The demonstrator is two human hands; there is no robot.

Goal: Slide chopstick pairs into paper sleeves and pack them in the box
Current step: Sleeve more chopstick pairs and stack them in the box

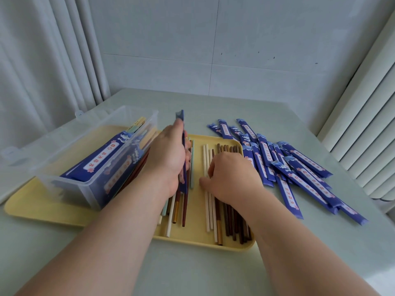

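Note:
My left hand (167,155) grips a blue paper sleeve (180,116) held edge-on above the yellow tray (192,236). My right hand (232,176) rests palm down on loose chopsticks (226,223) at the tray's right side, its fingers curled over white and brown ones; whether it pinches any is hidden. More loose chopsticks (175,212) lie under my left wrist. A clear plastic box (64,180) stands on the tray's left part and holds several filled blue sleeves (102,155).
A pile of several empty blue sleeves (299,167) lies on the pale green table to the right of the tray. The box's clear lid (12,154) sits at the far left. Curtains and a tiled wall stand behind the table.

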